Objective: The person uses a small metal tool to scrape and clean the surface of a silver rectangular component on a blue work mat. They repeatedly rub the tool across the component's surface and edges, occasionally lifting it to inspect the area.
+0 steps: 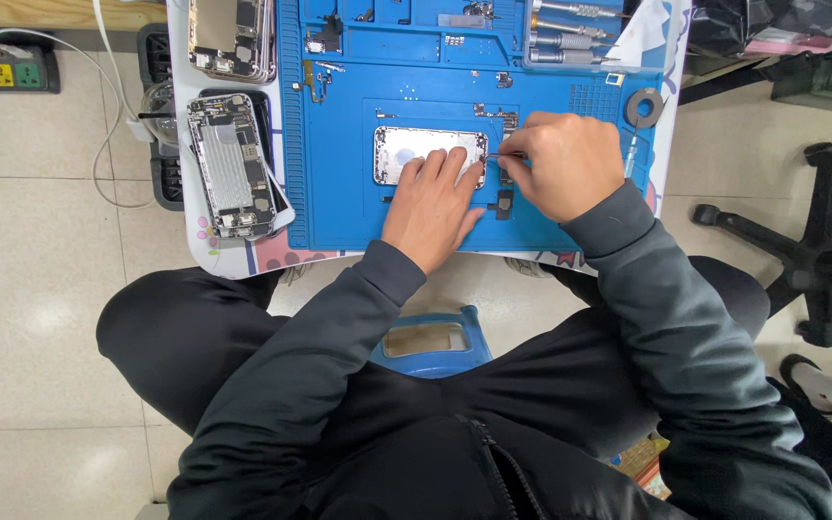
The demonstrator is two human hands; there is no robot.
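Note:
A silver phone back housing (414,146) lies flat in the middle of a blue repair mat (339,193). My left hand (432,202) rests on its near edge, fingers spread and pressing it down. My right hand (562,164) is closed around thin metal tweezers (499,155), whose tips point left at the housing's right edge. A small dark part (505,202) lies on the mat just below my right hand.
An opened phone (231,164) with exposed boards lies on a dark tray left of the mat, another opened phone (231,34) behind it. Screwdrivers (570,34) sit at the mat's far right. A tape roll (643,106), a power strip (2,69) and an office chair base (801,241) are around.

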